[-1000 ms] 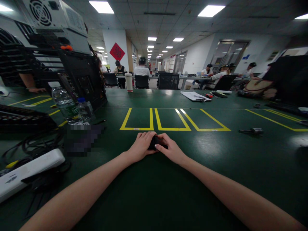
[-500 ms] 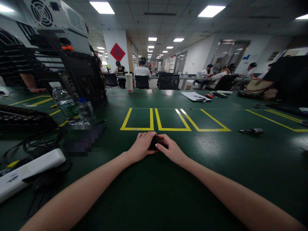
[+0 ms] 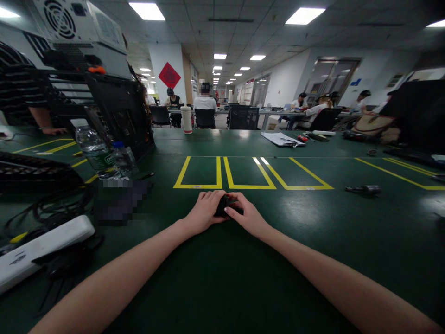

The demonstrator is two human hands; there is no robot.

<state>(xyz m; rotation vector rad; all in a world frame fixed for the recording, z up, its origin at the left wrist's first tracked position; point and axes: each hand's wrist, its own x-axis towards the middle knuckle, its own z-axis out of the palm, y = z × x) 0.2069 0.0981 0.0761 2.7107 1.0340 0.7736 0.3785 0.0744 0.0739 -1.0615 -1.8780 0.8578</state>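
Both hands meet over the middle of the green table (image 3: 222, 278), just in front of the yellow tape outlines (image 3: 250, 187). My left hand (image 3: 206, 212) is wrapped around a small black object (image 3: 221, 207), covering much of it. On its right side my right hand (image 3: 247, 214) closes in, thumb and fingertips touching that same object. Its kind cannot be made out, as the fingers hide most of it.
At the left stand a large water bottle (image 3: 95, 150), a small blue-capped bottle (image 3: 123, 160) and computer casings (image 3: 118, 106). A white power strip (image 3: 45, 250) lies nearer. To the right lie a dark cylindrical tool (image 3: 365, 189) and a clipboard (image 3: 283, 139). A white tumbler (image 3: 187, 119) stands at the back.
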